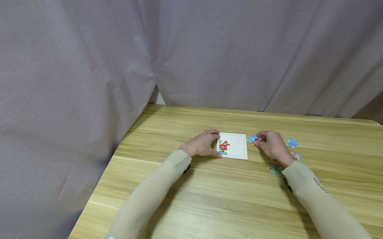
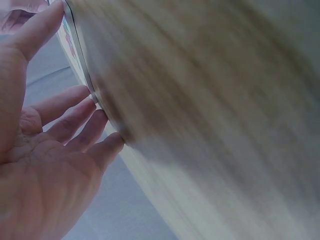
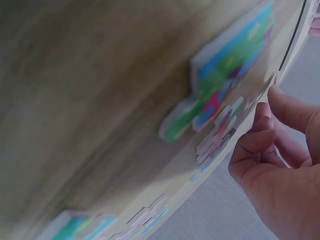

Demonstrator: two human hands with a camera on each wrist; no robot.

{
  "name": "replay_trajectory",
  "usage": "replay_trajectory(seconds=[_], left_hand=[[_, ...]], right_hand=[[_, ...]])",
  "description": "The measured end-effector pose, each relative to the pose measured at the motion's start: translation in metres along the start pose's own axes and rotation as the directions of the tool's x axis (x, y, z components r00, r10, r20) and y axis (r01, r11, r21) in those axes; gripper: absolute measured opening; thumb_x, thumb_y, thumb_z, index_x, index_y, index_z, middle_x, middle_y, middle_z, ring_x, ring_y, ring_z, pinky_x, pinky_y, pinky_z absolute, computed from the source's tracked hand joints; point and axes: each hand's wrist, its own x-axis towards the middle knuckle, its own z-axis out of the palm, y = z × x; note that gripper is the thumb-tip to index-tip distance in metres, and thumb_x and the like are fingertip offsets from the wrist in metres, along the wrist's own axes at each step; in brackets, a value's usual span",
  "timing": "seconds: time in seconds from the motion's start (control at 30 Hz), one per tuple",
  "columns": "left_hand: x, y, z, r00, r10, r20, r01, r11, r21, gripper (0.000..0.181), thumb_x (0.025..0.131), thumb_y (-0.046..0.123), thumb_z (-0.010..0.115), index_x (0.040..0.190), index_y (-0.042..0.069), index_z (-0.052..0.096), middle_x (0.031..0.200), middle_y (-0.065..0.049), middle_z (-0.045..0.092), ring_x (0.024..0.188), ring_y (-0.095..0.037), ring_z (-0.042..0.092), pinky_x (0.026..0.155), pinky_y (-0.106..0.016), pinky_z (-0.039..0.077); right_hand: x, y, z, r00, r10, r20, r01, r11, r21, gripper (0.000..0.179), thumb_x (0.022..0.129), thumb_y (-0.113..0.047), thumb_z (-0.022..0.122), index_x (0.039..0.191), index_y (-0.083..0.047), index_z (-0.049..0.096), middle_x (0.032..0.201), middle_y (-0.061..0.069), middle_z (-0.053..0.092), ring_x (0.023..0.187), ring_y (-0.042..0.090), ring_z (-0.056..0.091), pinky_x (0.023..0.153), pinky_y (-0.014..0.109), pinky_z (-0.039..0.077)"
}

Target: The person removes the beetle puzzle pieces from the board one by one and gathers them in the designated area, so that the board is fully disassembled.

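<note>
A white puzzle tray (image 1: 238,146) lies flat on the table, with joined red, blue and green puzzle pieces (image 1: 223,147) in its lower left. My left hand (image 1: 203,143) spans the tray's left side, thumb at the near corner and fingers along the far corner. In the left wrist view, the extended fingers (image 2: 80,120) touch the tray's edge. Just right of the tray, my right hand (image 1: 273,145) pinches a blue puzzle piece (image 1: 252,139) with red and yellow marks between thumb and index finger. The other right fingers are curled in, and they partly cover that piece.
Loose puzzle pieces lie around the right hand: a blue one (image 1: 292,142) beyond it, a pink and blue one (image 1: 296,156) beside the wrist, and a green one (image 1: 276,170) nearer. A grey curtain (image 1: 231,56) hangs behind the wooden table (image 1: 206,201).
</note>
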Motion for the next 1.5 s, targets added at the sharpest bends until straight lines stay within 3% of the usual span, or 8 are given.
replay_trajectory(seconds=[0.43, 0.97, 1.2, 1.5], left_hand=[[0.001, -0.001, 0.002, 1.000, 0.014, -0.011, -0.014, 1.000, -0.004, 0.087, 0.097, 0.047, 0.083, 0.167, 0.011, 0.045, 0.182, 0.000, 0.029, 0.170, -0.023, 0.026, 0.138, -0.040, 0.031], [0.003, -0.002, 0.004, 1.000, 0.007, -0.017, -0.008, 1.000, -0.007, 0.089, 0.096, 0.048, 0.084, 0.167, 0.011, 0.044, 0.182, 0.001, 0.030, 0.170, -0.023, 0.026, 0.139, -0.040, 0.031], [0.002, -0.002, 0.003, 1.000, 0.004, -0.016, -0.004, 1.000, -0.005, 0.092, 0.096, 0.048, 0.084, 0.168, 0.009, 0.042, 0.182, -0.001, 0.029, 0.170, -0.023, 0.026, 0.139, -0.040, 0.030], [0.002, -0.003, 0.002, 1.000, 0.000, -0.010, 0.000, 1.000, -0.005, 0.094, 0.097, 0.048, 0.083, 0.169, 0.008, 0.039, 0.183, -0.001, 0.028, 0.171, -0.023, 0.025, 0.139, -0.039, 0.030]], right_hand=[[0.000, 0.001, -0.003, 0.999, 0.027, 0.035, -0.026, 0.999, -0.025, 0.031, 0.100, -0.006, 0.072, 0.124, 0.015, 0.071, 0.094, 0.017, 0.073, 0.089, 0.030, 0.063, 0.088, 0.046, 0.052], [0.001, 0.001, -0.003, 0.997, 0.049, 0.057, -0.047, 0.998, -0.040, 0.033, 0.101, -0.009, 0.073, 0.126, 0.013, 0.071, 0.094, 0.015, 0.071, 0.087, 0.026, 0.060, 0.086, 0.043, 0.050], [-0.001, -0.010, -0.006, 0.995, 0.083, 0.062, -0.084, 0.996, 0.009, 0.048, 0.104, -0.013, 0.072, 0.142, 0.015, 0.062, 0.110, 0.022, 0.073, 0.090, 0.026, 0.061, 0.084, 0.039, 0.050], [-0.001, -0.034, 0.002, 0.999, 0.018, 0.042, -0.020, 0.998, 0.059, 0.041, 0.104, -0.012, 0.070, 0.136, 0.014, 0.067, 0.108, 0.021, 0.075, 0.088, 0.023, 0.064, 0.077, 0.030, 0.051]])
